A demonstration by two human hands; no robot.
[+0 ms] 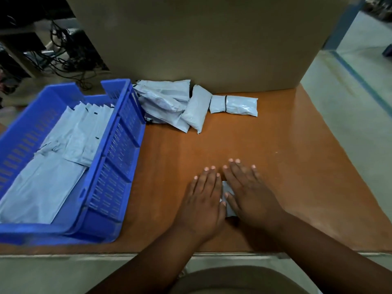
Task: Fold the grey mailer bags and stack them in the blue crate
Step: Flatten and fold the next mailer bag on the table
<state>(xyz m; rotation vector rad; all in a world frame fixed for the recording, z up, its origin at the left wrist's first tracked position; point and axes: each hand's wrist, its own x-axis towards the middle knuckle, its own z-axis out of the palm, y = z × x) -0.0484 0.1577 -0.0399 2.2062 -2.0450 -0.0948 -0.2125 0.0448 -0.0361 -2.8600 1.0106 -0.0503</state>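
head view: both hands lie flat, fingers straight, side by side on one grey mailer bag (228,196) near the front edge of the brown table (297,166); the left hand (203,198) and right hand (252,194) nearly touch, pressing rather than gripping, and only a sliver of the bag shows between them; its long axis cannot be told for sure, though the sliver runs away from the person; unfolded bags (167,102) lie in a heap by the cardboard box (201,39), one banded roll (233,104) lying crosswise; folded bags (63,145) sit in the blue crate (118,166) at left; the risk, i judge: slick plastic may spring open once the palms lift, or slide off the near edge.
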